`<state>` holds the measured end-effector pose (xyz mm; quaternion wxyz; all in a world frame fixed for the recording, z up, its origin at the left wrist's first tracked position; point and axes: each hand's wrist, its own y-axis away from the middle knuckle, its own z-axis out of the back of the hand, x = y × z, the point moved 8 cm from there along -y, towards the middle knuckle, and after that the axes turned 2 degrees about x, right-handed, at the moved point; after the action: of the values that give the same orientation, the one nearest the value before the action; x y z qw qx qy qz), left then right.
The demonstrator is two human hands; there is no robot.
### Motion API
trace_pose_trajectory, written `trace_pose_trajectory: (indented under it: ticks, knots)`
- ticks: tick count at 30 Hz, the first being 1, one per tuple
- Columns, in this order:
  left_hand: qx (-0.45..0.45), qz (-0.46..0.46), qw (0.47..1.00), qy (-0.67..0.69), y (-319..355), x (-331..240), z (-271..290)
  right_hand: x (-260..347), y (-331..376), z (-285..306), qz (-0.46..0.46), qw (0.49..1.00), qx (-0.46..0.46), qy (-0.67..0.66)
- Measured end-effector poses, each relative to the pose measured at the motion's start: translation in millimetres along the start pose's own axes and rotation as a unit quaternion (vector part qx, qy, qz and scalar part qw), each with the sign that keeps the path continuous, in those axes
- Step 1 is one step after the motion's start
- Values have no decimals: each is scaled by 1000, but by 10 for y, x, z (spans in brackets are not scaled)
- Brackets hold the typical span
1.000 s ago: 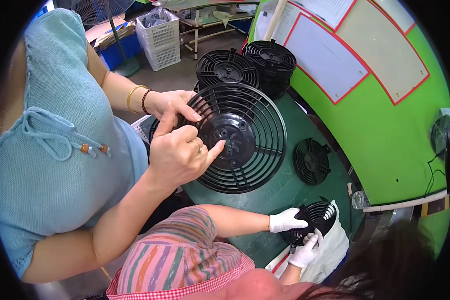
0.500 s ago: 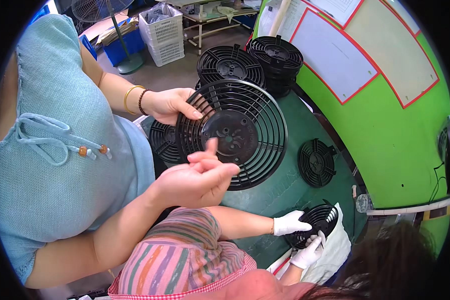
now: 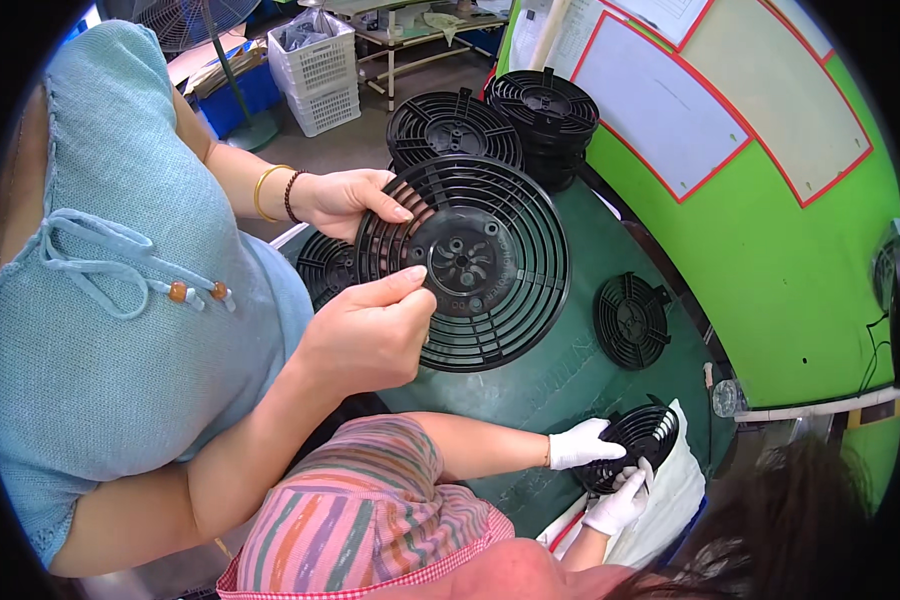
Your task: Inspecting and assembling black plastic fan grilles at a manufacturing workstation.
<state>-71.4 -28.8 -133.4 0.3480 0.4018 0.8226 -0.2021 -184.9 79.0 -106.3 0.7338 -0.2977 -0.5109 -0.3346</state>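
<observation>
My left hand [image 3: 580, 444], in a white glove, grips the left side of a small round black fan guard [image 3: 652, 428] at lower right. My right hand [image 3: 615, 506], also gloved, is closed at the guard's near edge; a thin greyish piece sticks up from its fingers, too small to name. Left of me stands a co-worker in a light blue knit top. The co-worker's left hand [image 3: 355, 203] holds a larger black fan guard [image 3: 508, 290] by its rim. The co-worker's right hand [image 3: 370, 330], a loose fist, is in front of that guard.
Another black guard [image 3: 630, 318] lies on the green table [image 3: 570, 250]. Stacked guards [image 3: 542, 105] stand at its far end, beside a green wall [image 3: 770, 300] with red-framed sheets. White cloth [image 3: 670, 495] lies under my hands. White crates [image 3: 315, 75] and a floor fan [image 3: 185, 20] stand behind.
The co-worker's right hand has drawn left from the larger guard's middle, its pointing fingers now curled into a fist. That guard has shifted slightly left. My gloved hands have barely moved.
</observation>
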Motion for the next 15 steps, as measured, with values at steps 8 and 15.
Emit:
trace_pose_trajectory:
  ticks: [8, 15]
  knots:
    - [-10, -5, 1000, -15, -1, -15, 33, 134, 38, -67, 18, 1000, 16, 18]
    - [-11, -16, 999, -28, -25, 77, 68, 210, 61, -60, 23, 999, -2, 26]
